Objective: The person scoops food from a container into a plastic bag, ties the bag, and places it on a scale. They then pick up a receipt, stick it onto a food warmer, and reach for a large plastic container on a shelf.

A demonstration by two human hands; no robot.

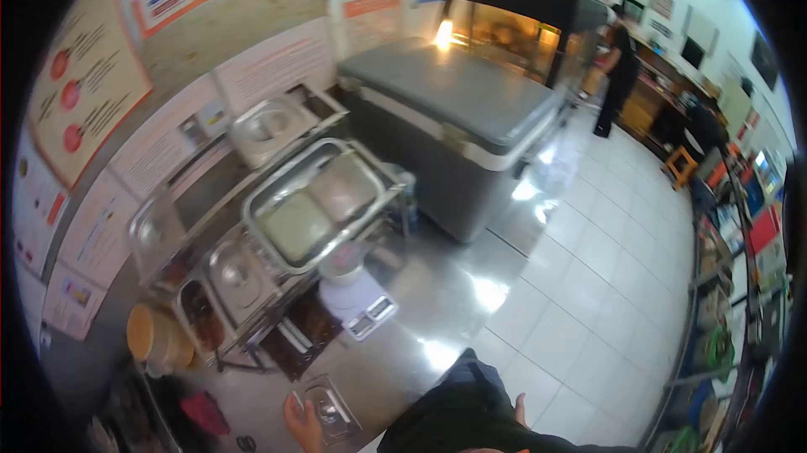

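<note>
At the bottom, my left hand (304, 426) is at the left edge of a small steel lid (333, 413) with a round recess, its thumb over the rim; it appears closed on that edge. My right hand (520, 411) hangs at my right side over the floor. One digit of it points up, nothing shows in it, and my dark clothing hides the rest. Beyond the lid, a white kitchen scale (363, 310) bears a clear tub (342, 261). A steel rack holds a large tray (296, 261) with two blocks of pale contents.
Lidded steel pans (239, 278) fill the rack, with a yellow tub (155, 337) and a red cloth (204, 413) to the left. A large grey chest (445, 87) stands behind, before a lit display cabinet (513, 28). A person (618, 66) stands farther off; shelves line the right.
</note>
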